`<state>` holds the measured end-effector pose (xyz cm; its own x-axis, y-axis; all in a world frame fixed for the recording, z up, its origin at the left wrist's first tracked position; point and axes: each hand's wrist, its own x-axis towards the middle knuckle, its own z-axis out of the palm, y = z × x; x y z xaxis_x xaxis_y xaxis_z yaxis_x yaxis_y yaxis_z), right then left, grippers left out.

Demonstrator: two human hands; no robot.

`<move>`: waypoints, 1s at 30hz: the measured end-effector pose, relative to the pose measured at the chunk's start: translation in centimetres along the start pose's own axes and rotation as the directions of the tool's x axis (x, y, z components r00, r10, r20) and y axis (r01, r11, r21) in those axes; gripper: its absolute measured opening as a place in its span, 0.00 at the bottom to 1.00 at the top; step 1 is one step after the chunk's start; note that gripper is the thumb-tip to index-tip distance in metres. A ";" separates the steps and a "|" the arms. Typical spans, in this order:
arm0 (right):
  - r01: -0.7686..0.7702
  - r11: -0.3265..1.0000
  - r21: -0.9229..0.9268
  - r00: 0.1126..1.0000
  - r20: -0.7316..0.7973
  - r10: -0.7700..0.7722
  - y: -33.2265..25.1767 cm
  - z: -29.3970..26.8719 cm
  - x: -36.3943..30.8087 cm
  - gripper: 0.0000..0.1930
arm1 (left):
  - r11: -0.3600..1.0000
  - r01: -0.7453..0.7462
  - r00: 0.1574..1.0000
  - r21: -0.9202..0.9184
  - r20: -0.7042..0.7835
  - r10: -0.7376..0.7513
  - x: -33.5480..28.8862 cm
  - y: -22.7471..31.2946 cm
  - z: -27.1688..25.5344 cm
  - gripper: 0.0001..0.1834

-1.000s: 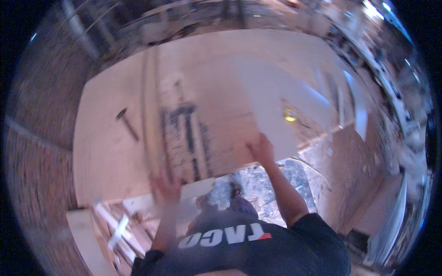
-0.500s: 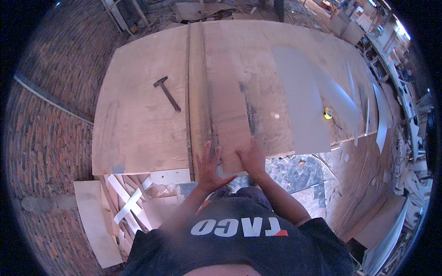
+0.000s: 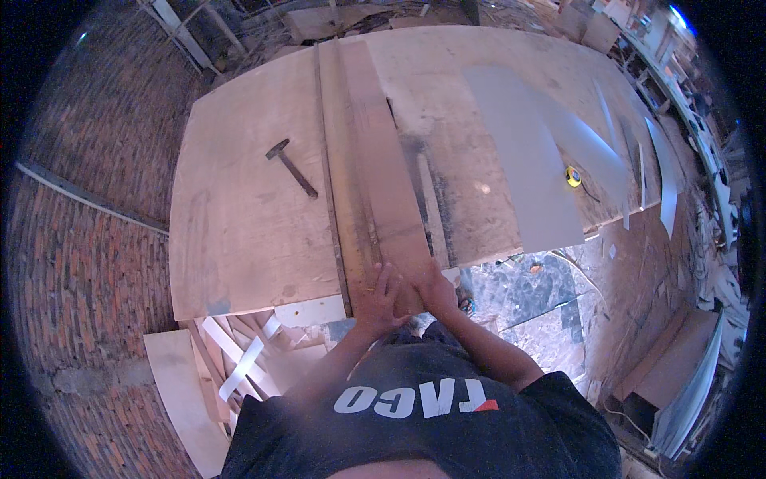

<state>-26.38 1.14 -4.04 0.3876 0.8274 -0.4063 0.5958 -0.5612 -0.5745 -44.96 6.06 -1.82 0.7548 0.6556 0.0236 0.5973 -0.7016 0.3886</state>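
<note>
A long brown strip of sheet material [image 3: 381, 136] lies lengthwise on the wooden table, along the right side of a yellowish-brown bar [image 3: 343, 160]. My left hand [image 3: 381, 297] rests with fingers spread over the near ends of the bar and the strip. At the strip's near right edge, my right hand [image 3: 436, 289] is closed on it, thumb on top; its other fingers are partly hidden. Left of the bar lies a hammer [image 3: 294, 169], its head pointing away from me.
Grey sheets [image 3: 519, 160] lie on the right half of the table [image 3: 239, 239], with a yellow tape measure [image 3: 573, 176] on them. Offcuts [image 3: 239, 359] are piled below the near left edge. A brick wall [image 3: 96, 271] stands at left. A dark slot runs right of the strip.
The brown strip has shifted left against the bar, uncovering more of the dark slot beside it. My right hand has come closer to my left, which stays spread. The view has tilted slightly.
</note>
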 end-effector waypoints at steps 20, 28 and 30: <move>0.054 0.978 -0.201 0.981 -0.170 -0.089 9.8 -5.3 -0.1 0.22 | 0.945 0.113 0.957 0.306 0.222 -0.187 4.4 4.7 2.9 0.47; -0.452 0.890 0.056 0.812 -0.387 0.437 36.7 -12.0 -1.3 0.15 | 1.000 -0.001 0.995 -0.025 0.096 0.004 11.8 11.6 7.1 0.34; -0.380 0.925 -0.022 0.872 -0.340 0.351 42.8 -13.5 0.2 0.15 | 0.997 -0.004 0.993 -0.073 0.121 0.013 14.1 14.5 8.0 0.29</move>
<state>8.67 -22.49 -19.10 0.7865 0.5317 -0.3141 0.4193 -0.8332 -0.3606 -23.43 2.89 -3.26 0.7900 0.6075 -0.0832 0.5725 -0.6824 0.4545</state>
